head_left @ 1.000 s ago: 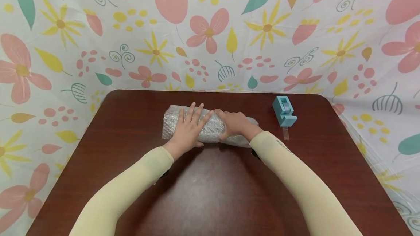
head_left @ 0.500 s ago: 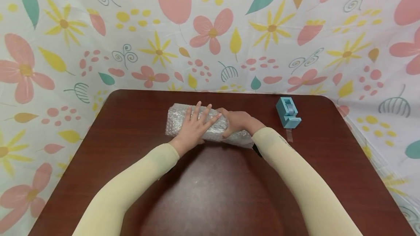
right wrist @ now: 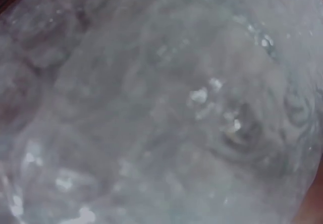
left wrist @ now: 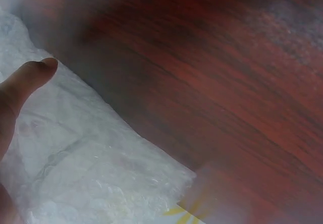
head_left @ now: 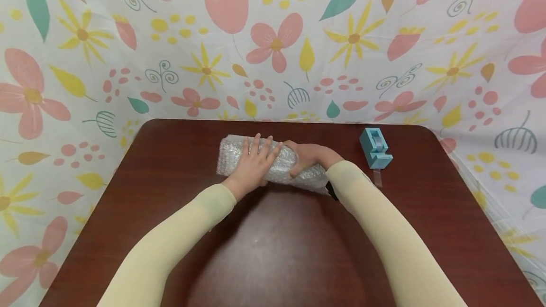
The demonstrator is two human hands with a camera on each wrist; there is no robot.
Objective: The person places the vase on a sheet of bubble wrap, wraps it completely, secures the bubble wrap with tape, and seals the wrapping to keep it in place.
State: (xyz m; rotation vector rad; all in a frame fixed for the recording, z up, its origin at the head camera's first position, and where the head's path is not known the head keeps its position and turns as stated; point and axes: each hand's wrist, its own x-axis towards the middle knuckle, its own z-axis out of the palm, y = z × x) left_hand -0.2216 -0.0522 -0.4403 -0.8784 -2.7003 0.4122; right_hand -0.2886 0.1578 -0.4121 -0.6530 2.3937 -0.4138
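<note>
A roll of bubble wrap [head_left: 231, 153] lies crosswise on the dark wooden table [head_left: 264, 245], in the head view's middle. Whatever may be inside it cannot be made out. My left hand [head_left: 251, 164] rests on top of its left half, fingers straight and spread. In the left wrist view the left thumb [left wrist: 33, 77] lies along the wrap near its edge. My right hand [head_left: 308, 156] grips the right half, thumb in front and fingers curled over the top and far side. Clear crinkled bubble wrap [right wrist: 161, 98] fills nearly all of the right wrist view.
A light-blue tape dispenser [head_left: 375, 148] stands at the table's back right. A strip of clear tape [head_left: 377, 177] hangs from it onto the table. Behind the table hangs a white flower-patterned cloth [head_left: 273, 79].
The left fingers reached further right along the roll half a second ago and have since drawn back slightly. The right hand keeps its grip. The whole head view has shifted a little.
</note>
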